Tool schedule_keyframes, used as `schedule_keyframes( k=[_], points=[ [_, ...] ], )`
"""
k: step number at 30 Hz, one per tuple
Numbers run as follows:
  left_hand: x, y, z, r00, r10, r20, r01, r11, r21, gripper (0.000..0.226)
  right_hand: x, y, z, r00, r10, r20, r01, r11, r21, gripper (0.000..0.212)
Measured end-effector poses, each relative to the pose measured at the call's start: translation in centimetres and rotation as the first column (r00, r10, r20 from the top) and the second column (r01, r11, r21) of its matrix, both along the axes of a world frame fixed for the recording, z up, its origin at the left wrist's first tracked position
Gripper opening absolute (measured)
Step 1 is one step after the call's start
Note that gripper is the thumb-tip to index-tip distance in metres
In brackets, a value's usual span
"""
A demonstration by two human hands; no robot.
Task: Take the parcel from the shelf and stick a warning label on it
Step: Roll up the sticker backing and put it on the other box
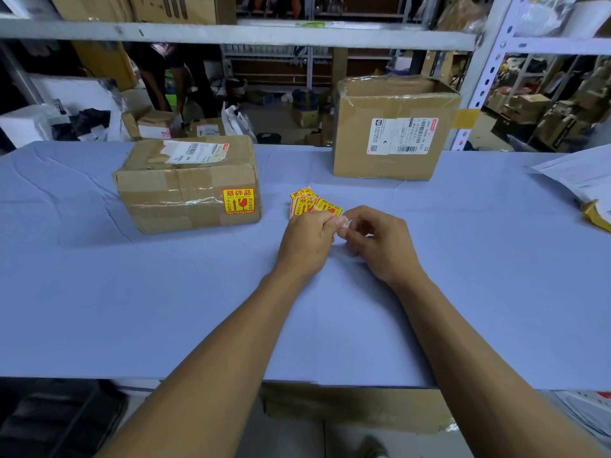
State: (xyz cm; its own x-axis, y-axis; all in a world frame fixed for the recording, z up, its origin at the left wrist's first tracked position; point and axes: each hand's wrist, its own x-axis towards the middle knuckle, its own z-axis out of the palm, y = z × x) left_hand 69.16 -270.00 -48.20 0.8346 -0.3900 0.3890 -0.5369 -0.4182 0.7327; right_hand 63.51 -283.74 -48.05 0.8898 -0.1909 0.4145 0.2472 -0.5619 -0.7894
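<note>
fingers of left hand (305,241) and right hand (380,241) pinched on small white scrap (342,223), open table (99,292) around

Two bare forearms enter from the lower edge of the frame, no sleeves visible on either. The left hand (305,241) and right hand (383,242) wear no gloves, rings, or watch.

- A parcel warehouse or packing room: grey perforated-steel shelving (489,74) crosses the top of the frame, stacked with brown cardboard cartons (185,8).
- Taped brown cardboard parcels with printed shipping labels (395,130) stand on a blue-covered packing table (165,309).
- Loose boxes litter the floor (307,114) at upper centre.
</note>
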Motion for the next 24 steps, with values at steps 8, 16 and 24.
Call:
schedule_keyframes(
  k=[8,16,24],
  points=[
    [0.3,0.1,-0.3,0.995,-0.021,-0.097,0.014,0.997,-0.073,0.048,0.1,0.5,0.0,0.997,-0.014,0.07,0.026,0.985,-0.172,0.017],
    [-1.8,0.7,1.1,0.973,-0.038,-0.226,0.027,0.998,-0.048,0.036,-1.7,0.2,0.8,0.991,-0.06,-0.122,0.053,0.997,-0.058,0.022],
    [-9.0,2.0,2.5,0.967,0.051,-0.252,-0.1,0.978,-0.185,0.006,-8.6,2.1,3.4,0.939,0.079,-0.335,-0.037,0.991,0.13,0.025]
  ],
)
